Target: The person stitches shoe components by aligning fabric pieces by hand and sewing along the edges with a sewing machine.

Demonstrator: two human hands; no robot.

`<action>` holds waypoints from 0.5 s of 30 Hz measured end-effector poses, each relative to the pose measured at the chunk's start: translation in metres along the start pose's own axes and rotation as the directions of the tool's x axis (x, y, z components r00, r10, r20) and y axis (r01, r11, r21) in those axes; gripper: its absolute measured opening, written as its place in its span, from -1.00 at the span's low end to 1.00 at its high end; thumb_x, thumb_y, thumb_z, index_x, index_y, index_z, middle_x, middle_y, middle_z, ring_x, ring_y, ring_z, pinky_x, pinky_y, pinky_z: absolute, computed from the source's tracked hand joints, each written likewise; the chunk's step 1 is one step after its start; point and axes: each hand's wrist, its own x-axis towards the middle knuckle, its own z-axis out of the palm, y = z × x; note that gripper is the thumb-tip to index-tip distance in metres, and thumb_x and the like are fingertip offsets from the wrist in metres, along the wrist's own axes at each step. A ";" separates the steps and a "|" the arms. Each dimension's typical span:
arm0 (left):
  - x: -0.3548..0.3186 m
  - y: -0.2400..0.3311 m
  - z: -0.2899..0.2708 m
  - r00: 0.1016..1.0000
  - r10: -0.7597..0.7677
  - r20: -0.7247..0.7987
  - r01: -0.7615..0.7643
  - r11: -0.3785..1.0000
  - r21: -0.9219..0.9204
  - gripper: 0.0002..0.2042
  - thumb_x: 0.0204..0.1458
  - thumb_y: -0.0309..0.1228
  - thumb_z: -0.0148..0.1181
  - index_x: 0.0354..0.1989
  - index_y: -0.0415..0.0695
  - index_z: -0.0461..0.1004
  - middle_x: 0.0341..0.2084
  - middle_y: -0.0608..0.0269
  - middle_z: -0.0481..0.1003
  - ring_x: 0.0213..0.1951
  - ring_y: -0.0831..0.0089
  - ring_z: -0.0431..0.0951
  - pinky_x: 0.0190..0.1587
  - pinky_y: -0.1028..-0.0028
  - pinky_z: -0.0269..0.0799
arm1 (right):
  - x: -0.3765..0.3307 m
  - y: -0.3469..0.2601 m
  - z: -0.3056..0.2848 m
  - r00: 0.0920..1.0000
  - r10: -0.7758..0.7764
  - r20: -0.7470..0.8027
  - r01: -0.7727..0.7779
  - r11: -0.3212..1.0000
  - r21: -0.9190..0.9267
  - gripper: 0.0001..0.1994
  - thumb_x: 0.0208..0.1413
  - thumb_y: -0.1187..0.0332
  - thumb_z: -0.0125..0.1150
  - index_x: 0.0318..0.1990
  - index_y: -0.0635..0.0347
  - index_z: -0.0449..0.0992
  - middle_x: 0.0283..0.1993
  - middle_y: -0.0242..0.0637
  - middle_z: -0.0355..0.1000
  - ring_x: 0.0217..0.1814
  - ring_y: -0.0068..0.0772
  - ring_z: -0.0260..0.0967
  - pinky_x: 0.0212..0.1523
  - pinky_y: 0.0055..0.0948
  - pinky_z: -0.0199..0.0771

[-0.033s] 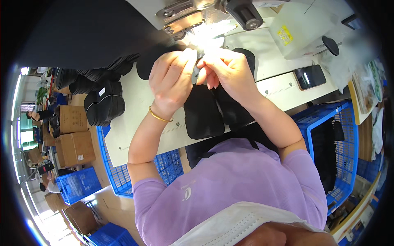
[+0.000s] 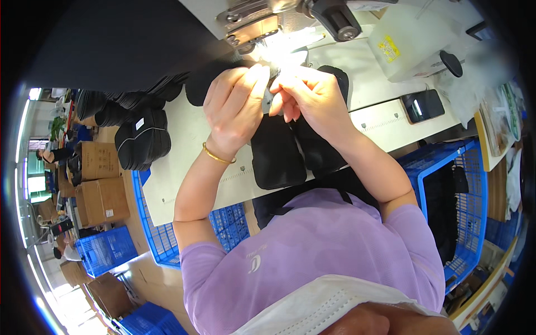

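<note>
Under the bright lamp of a sewing machine (image 2: 254,32), my left hand (image 2: 237,106) and my right hand (image 2: 312,97) are raised close together. Both hands are closed, thumb and fingertips pinched. Glare washes out whatever sits between the fingertips; I cannot make it out. A gold bangle (image 2: 216,156) circles my left wrist. Below my hands, two padded black fabric pieces (image 2: 277,156) lie side by side on the white table (image 2: 187,145), reaching its near edge. More black fabric shows behind both hands.
Left on the table sits a tied bundle of black pieces (image 2: 142,139), with further stacks (image 2: 120,106) behind. A phone (image 2: 422,106) and a translucent container (image 2: 405,47) are at right. Blue crates (image 2: 472,206) flank me. Cartons (image 2: 103,201) and people are farther left.
My fingertips have shifted very slightly, with the hands still close together. The whole view has moved a little; nothing else differs.
</note>
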 end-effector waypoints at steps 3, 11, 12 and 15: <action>-0.002 -0.008 0.006 1.000 0.028 -0.001 -0.028 0.999 0.017 -0.70 -0.41 -0.58 0.23 -0.36 -0.33 0.58 -0.33 0.16 0.55 -0.25 0.24 0.56 -0.24 0.32 0.53 | -0.005 0.001 -0.002 0.999 0.044 0.003 -0.044 0.999 0.000 -0.81 0.20 0.39 0.04 -0.39 0.24 0.55 -0.56 -0.30 0.54 -0.66 -0.68 0.34 -0.63 -0.67 0.23; -0.003 -0.013 0.009 1.000 0.030 0.006 -0.030 0.997 0.068 -0.70 -0.40 -0.57 0.21 -0.36 -0.32 0.57 -0.32 0.19 0.53 -0.24 0.24 0.55 -0.24 0.33 0.52 | -0.012 0.001 -0.006 0.997 0.080 0.024 -0.079 0.997 -0.007 -0.82 0.22 0.43 0.03 -0.36 0.25 0.55 -0.53 -0.29 0.55 -0.65 -0.71 0.33 -0.62 -0.68 0.22; -0.003 -0.013 0.009 0.999 0.032 0.009 -0.033 0.997 0.072 -0.70 -0.40 -0.57 0.21 -0.35 -0.32 0.57 -0.32 0.19 0.53 -0.24 0.24 0.55 -0.24 0.34 0.52 | -0.013 0.001 -0.006 0.997 0.078 0.030 -0.077 0.997 -0.020 -0.82 0.22 0.43 0.03 -0.35 0.26 0.55 -0.52 -0.29 0.55 -0.64 -0.72 0.33 -0.62 -0.68 0.22; -0.002 -0.010 0.009 0.999 0.012 0.030 -0.014 0.997 0.070 -0.71 -0.39 -0.57 0.21 -0.36 -0.32 0.56 -0.32 0.20 0.51 -0.25 0.25 0.54 -0.25 0.34 0.52 | -0.013 0.003 -0.007 0.996 0.077 0.042 -0.076 0.996 -0.040 -0.83 0.22 0.43 0.04 -0.35 0.26 0.55 -0.52 -0.30 0.55 -0.64 -0.72 0.33 -0.62 -0.68 0.21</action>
